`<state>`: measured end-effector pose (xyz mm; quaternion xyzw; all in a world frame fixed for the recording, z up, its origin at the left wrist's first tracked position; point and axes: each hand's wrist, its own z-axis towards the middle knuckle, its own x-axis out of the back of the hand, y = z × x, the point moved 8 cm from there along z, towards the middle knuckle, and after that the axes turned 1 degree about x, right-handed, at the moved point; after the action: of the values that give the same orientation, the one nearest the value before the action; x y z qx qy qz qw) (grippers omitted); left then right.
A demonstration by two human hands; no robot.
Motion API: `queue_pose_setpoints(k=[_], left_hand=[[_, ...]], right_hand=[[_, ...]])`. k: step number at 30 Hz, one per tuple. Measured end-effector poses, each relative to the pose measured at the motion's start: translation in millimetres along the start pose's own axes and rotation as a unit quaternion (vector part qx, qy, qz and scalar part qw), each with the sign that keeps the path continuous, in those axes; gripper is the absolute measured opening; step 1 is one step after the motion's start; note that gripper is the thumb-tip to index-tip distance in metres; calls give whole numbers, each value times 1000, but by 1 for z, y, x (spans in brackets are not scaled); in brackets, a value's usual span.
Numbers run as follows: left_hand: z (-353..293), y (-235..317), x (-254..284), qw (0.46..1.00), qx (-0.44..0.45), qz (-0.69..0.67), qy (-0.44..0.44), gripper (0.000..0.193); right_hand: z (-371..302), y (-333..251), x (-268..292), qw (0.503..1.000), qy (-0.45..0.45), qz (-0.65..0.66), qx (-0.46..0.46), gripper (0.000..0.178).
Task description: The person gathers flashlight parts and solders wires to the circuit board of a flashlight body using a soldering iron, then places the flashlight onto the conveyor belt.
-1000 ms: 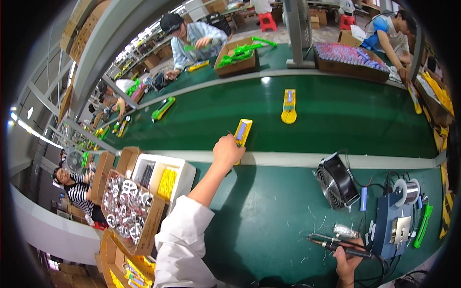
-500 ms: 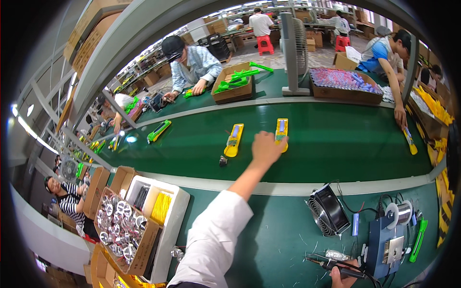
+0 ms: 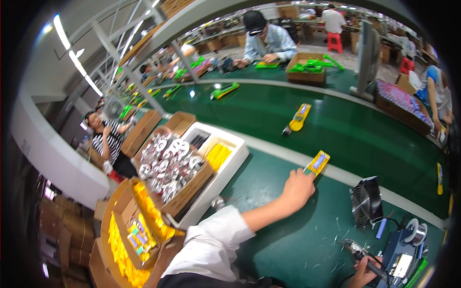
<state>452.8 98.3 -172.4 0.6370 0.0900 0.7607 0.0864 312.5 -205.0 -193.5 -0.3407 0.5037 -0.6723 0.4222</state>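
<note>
My left hand (image 3: 298,188) is closed on the near end of a yellow plastic housing (image 3: 320,162), which carries a lilac battery cell and a green circuit board. It holds the housing over the pale rail between belt and bench. At the lower right, my right hand (image 3: 366,273) grips a soldering iron (image 3: 361,252) with its tip pointing up and left, low over the bench. Another yellow housing (image 3: 300,118) lies on the green belt (image 3: 355,139), a small silver lamp cup (image 3: 287,131) at its near end.
A small black fan (image 3: 366,202) and a blue soldering station (image 3: 397,249) stand on the right; a blue cell (image 3: 381,228) lies between. Left are a box of silver reflectors (image 3: 169,165), a white foam tray (image 3: 236,148) and a box of yellow parts (image 3: 126,257). Co-workers sit across the belt.
My left hand has brought the yellow housing off the belt, toward me, to the rail. The head view has swung left. My right hand still holds the soldering iron.
</note>
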Motion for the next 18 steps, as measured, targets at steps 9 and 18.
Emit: queue_pose_setpoints(k=[9,18], left_hand=[[-218,-35,32,993,61,-96,6,24],[-245,-180,89,949,203,-30,240,23]], right_hand=[[-8,21,-2,1000,15,5,-19,19],[-20,9,-14,998,-21,-22,50,13]])
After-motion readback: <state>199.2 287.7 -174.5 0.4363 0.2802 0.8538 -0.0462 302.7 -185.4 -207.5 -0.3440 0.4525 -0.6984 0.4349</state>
